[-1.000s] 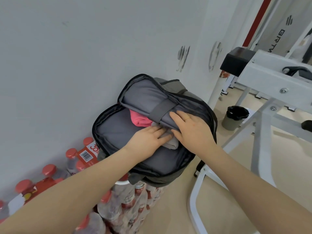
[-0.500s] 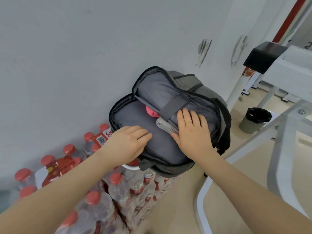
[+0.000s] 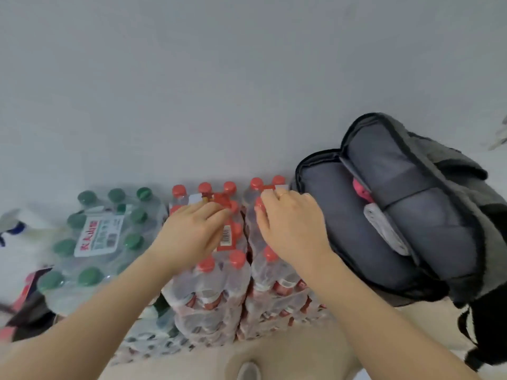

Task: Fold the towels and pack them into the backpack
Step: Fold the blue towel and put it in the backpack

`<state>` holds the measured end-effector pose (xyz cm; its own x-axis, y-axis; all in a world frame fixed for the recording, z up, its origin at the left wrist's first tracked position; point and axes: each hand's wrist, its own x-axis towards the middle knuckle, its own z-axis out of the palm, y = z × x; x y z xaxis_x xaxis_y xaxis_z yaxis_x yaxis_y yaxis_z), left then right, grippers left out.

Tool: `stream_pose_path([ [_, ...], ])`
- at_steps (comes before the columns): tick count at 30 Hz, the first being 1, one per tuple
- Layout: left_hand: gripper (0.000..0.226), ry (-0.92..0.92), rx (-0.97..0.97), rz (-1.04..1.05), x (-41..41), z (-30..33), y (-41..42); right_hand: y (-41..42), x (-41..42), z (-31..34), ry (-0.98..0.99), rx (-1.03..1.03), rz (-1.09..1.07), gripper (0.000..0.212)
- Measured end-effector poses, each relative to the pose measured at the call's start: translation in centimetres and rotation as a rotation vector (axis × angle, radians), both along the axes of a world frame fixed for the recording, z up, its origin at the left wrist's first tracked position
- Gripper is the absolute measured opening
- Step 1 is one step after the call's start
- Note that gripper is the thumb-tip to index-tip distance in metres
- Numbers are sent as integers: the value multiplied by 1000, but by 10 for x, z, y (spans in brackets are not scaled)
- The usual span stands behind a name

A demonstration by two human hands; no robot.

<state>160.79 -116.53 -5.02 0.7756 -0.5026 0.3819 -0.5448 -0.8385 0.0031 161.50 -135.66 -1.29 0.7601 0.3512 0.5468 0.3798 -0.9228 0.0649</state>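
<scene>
Head view, the only one available. We find the backpack point(image 3: 411, 215) unzipped and lying open on top of a stack of shrink-wrapped bottles, against the wall point(image 3: 219, 78). Inside its main compartment a pink towel point(image 3: 360, 189) and a grey-white towel point(image 3: 384, 229) are tucked under the inner divider panel, each showing only an edge.

Both hands are away from the bag, over the red-capped bottle packs point(image 3: 238, 270) to its left. The left hand point(image 3: 189, 234) has its fingers loosely bent above the pack's label; the right hand point(image 3: 290, 223) rests with curved fingers on the caps. Neither appears to grasp anything, though motion blur leaves the fingertips uncertain. Green-capped bottle packs point(image 3: 96, 237) sit further left.

No loose towel is visible here, so we judge the hands are between items.

Risks noted: the backpack rests on an uneven bed of bottle caps near the stack's edge, and a push while packing could tip it off. The grey-white towel protrudes from under the divider and could unfold or snag the zipper on closing.
</scene>
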Motion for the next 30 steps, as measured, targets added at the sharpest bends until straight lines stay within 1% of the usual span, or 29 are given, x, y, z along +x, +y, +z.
stream_pose_path([
  [1, 29, 1, -4, 56, -13, 0, 12, 19, -4, -8, 29, -11, 113, 13],
  [3, 31, 10, -24, 175, -44, -2, 41, 52, -15, -23, 82, -43, 270, 13],
  [5, 31, 15, -45, 306, -84, -6, 71, 84, -33, -38, 106, -85, 398, 20],
  [7, 28, 33, -69, 440, -136, -11, 101, 118, -59, -48, 113, -123, 544, 28],
  [10, 24, 74, -145, 660, -231, -20, 141, 174, -114, -60, 104, -146, 797, 33],
  [12, 19, 87, -180, 812, -303, -24, 161, 215, -162, -67, 114, -171, 944, 35],
  [14, 20, 96, -194, 971, -380, -28, 176, 256, -219, -73, 137, -210, 1071, 38],
  [17, 26, 125, -194, 1199, -495, -30, 188, 311, -316, -78, 161, -258, 1267, 44],
  [20, 33, 149, -262, 1432, -604, -34, 186, 352, -415, -78, 124, -280, 1472, 44],
  [23, 49, 92, -402, 1613, -687, -36, 180, 382, -493, -75, 130, -271, 1635, 44],
  [24, 50, 57, -441, 1696, -712, -38, 177, 392, -516, -76, 147, -286, 1686, 44],
  [27, 44, 34, -508, 1906, -781, -44, 169, 423, -581, -86, 164, -391, 1798, 44],
  [30, 35, 5, -537, 2029, -840, -51, 173, 457, -642, -97, 151, -491, 1876, 43],
])
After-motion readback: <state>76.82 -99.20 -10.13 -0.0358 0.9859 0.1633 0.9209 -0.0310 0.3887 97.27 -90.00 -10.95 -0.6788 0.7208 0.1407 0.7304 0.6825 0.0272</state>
